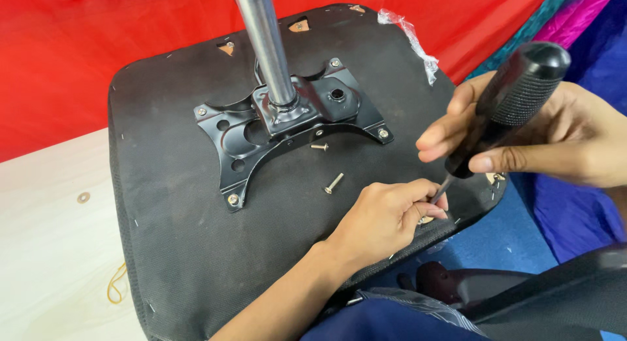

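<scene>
At the right of the frame, the right hand [562, 135] wraps its fingers around the black handle of a screwdriver [506, 106], while the left hand [385, 220] pinches the shaft near its tip at the lower right edge of an upturned black chair seat [176, 230]. The tip could slip off the fastener and jab those steadying fingers if the tool tilts. Two loose screws, one [334, 183] just below the metal plate [287, 129] at centre, could roll off the seat if it is jolted.
</scene>
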